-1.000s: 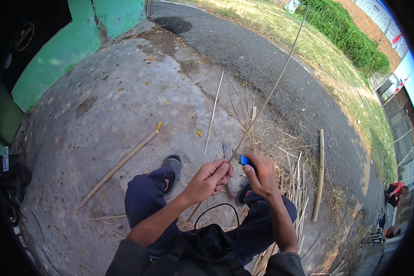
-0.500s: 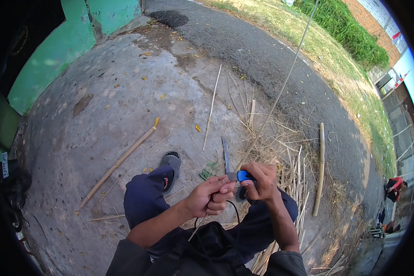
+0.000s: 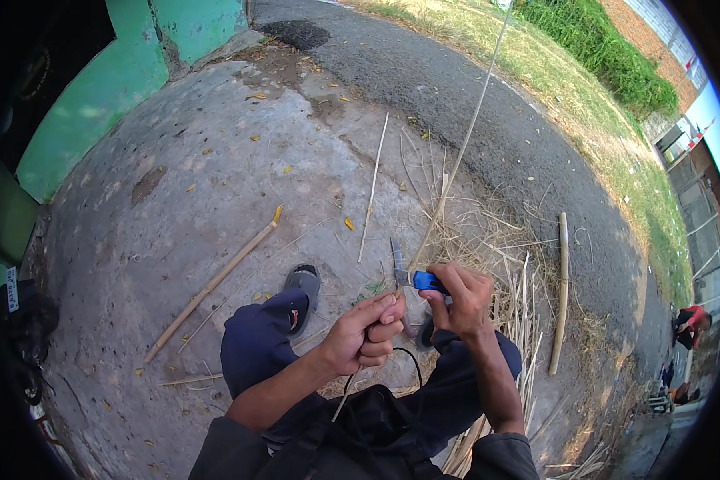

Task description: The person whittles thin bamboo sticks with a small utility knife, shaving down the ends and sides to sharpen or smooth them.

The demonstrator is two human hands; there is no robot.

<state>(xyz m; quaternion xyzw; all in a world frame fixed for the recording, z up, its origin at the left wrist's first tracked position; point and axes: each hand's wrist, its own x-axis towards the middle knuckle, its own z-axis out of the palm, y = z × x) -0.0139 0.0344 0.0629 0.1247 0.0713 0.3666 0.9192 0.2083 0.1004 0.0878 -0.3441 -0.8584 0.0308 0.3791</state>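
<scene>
My left hand (image 3: 366,334) is closed around a long, thin bamboo-like strip (image 3: 474,120). One end of it sticks out below the fist, while the rest runs far up and to the right. In my right hand (image 3: 464,296) is a knife with a blue handle (image 3: 430,282). Its grey blade (image 3: 397,254) points away from me and lies against or very near the strip, just beyond my left fingers; exact contact is hard to see.
Split strips (image 3: 522,312) and pale shavings (image 3: 476,228) lie by my right leg. A thicker pole (image 3: 562,292) rests farther right, another pole (image 3: 214,288) to the left. My sandalled foot (image 3: 303,296) stands on the concrete. A person in red (image 3: 690,324) is at the far right.
My right hand and the knife have moved slightly away from me, along the strip. The strip's far part has swung a little left, and more of its near end shows below my left hand.
</scene>
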